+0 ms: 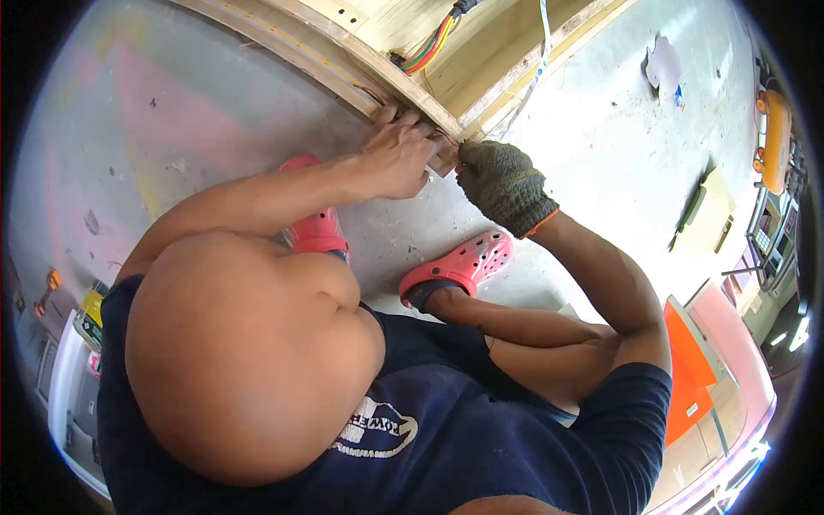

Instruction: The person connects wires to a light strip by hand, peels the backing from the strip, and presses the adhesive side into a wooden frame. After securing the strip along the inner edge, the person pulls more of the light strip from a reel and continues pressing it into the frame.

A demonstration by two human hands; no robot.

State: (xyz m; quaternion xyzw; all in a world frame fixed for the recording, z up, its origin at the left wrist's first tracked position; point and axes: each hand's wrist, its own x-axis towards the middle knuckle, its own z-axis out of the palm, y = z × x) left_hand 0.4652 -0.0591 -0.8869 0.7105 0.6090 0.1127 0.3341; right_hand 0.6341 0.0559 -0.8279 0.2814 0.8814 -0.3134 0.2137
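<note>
Pale wood: a wooden frame (412, 94) is seen lying on the concrete floor (215, 129) at the top of the head view, with its near corner where the two hands meet. A bundle of coloured wires (429, 47) is run inside the frame, and a white strip (542, 43) is laid across its far rail.

The left hand (396, 154) is bare. Its fingers are curled down over the frame's edge and clamped there, knuckles up.

The right hand (505, 184) is covered by a grey-green knit glove. Its fingertips are bunched tight against the frame's corner, just beside the left hand. Whether anything is pinched between them cannot be told.

Pink clogs (463, 262) are planted on the floor below the hands. A navy T-shirt (481, 429) is worn. An orange panel (687, 369) is noted at the right, well apart from the frame.
</note>
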